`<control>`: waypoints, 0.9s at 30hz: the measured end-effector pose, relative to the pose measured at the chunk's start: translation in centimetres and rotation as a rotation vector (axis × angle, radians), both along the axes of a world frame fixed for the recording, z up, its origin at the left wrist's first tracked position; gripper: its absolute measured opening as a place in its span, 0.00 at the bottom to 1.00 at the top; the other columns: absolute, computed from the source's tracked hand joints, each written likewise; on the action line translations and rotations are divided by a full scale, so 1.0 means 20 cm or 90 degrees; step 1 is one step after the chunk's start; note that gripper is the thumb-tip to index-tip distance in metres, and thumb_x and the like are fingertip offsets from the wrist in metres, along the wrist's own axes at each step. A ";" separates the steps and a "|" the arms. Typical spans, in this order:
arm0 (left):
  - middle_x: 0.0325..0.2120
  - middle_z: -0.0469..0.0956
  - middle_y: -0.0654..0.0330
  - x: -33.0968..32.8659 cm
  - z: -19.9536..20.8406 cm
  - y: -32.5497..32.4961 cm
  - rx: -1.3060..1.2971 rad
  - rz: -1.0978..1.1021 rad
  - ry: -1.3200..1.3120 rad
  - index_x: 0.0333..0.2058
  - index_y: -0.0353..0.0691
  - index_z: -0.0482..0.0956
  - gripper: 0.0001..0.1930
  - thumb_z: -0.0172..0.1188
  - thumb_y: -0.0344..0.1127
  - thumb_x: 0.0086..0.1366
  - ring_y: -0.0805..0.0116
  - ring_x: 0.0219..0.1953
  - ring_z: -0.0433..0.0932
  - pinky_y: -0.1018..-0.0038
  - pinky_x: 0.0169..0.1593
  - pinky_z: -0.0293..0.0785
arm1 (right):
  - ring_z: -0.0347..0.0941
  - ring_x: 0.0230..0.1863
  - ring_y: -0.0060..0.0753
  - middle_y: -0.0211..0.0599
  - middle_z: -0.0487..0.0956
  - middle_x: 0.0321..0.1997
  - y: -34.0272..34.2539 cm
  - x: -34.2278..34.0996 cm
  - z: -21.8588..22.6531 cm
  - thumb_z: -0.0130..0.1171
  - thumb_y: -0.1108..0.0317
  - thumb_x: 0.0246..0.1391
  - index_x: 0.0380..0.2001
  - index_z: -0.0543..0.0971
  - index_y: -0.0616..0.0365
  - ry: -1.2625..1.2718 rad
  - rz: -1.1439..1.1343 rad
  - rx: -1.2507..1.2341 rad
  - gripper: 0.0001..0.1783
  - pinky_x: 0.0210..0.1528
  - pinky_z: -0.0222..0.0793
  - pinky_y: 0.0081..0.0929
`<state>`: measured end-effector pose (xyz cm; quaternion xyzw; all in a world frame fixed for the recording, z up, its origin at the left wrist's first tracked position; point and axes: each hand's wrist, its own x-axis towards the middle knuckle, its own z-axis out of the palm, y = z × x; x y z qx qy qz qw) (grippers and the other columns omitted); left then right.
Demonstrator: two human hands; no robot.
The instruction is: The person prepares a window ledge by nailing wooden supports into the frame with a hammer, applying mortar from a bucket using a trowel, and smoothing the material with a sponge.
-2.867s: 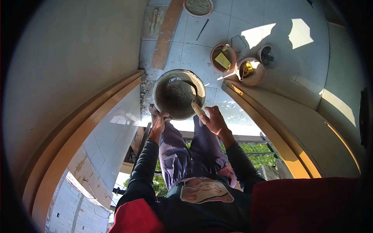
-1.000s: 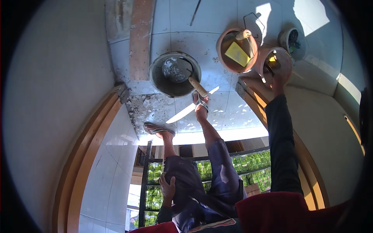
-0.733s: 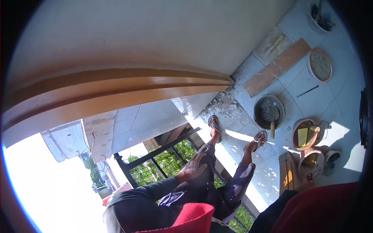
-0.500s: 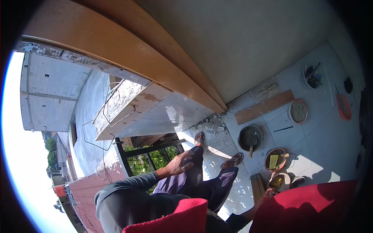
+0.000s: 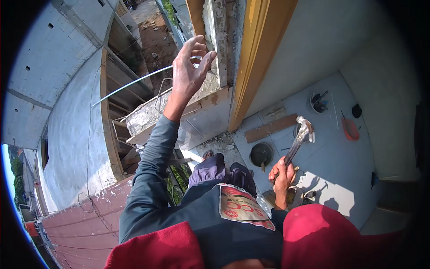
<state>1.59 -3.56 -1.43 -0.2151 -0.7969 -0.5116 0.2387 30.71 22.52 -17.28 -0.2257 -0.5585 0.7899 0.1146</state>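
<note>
In my right hand is a claw hammer, gripped by its dark handle with the metal head raised. My left hand reaches up beside the rough wall edge, its fingers curved and apart from the thumb, with nothing clearly held. Just past that hand stands the unfinished, mortar-smeared window side. Below it lies the rough concrete sill with bent metal wire sticking out. A thin pale rod runs toward my left hand; whether they touch, I cannot tell.
A brown wooden frame rises beside the sill. On the tiled floor are a black mortar bucket, a brown board, a tool bucket and an orange-red container. Rubble lies near my feet. Beyond the sill, the ground drops away.
My left hand has risen from my knee to the wall edge. My right hand has come up from beside the floor containers, now with the hammer. The view has turned.
</note>
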 end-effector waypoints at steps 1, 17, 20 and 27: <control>0.40 0.80 0.55 -0.04 0.04 0.02 -0.006 -0.007 0.036 0.56 0.36 0.71 0.25 0.67 0.37 0.62 0.69 0.42 0.81 0.72 0.44 0.80 | 0.62 0.15 0.17 0.27 0.68 0.19 -0.02 -0.04 0.04 0.57 0.63 0.63 0.39 0.69 0.58 0.049 0.067 0.093 0.11 0.16 0.60 0.20; 0.35 0.79 0.54 -0.15 0.51 0.02 -0.040 -0.117 0.123 0.48 0.36 0.76 0.25 0.72 0.41 0.55 0.65 0.35 0.80 0.69 0.40 0.78 | 0.62 0.20 0.16 0.24 0.65 0.22 -0.24 -0.84 1.34 0.52 0.58 0.63 0.36 0.70 0.60 -0.259 0.539 0.574 0.14 0.18 0.61 0.21; 0.36 0.77 0.50 -0.21 0.58 0.06 -0.072 -0.133 0.099 0.51 0.34 0.70 0.26 0.65 0.36 0.56 0.61 0.35 0.78 0.65 0.39 0.74 | 0.60 0.18 0.13 0.22 0.63 0.22 -0.27 -0.93 1.45 0.52 0.58 0.63 0.33 0.70 0.60 -0.301 0.546 0.619 0.14 0.13 0.59 0.17; 0.54 0.72 0.44 -0.79 -0.03 0.33 0.072 -0.242 0.066 0.67 0.35 0.54 0.40 0.62 0.35 0.59 0.57 0.47 0.77 0.59 0.47 0.72 | 0.60 0.17 0.14 0.23 0.63 0.21 -0.40 -1.00 1.72 0.52 0.59 0.63 0.34 0.73 0.61 -0.414 0.529 0.658 0.14 0.13 0.58 0.17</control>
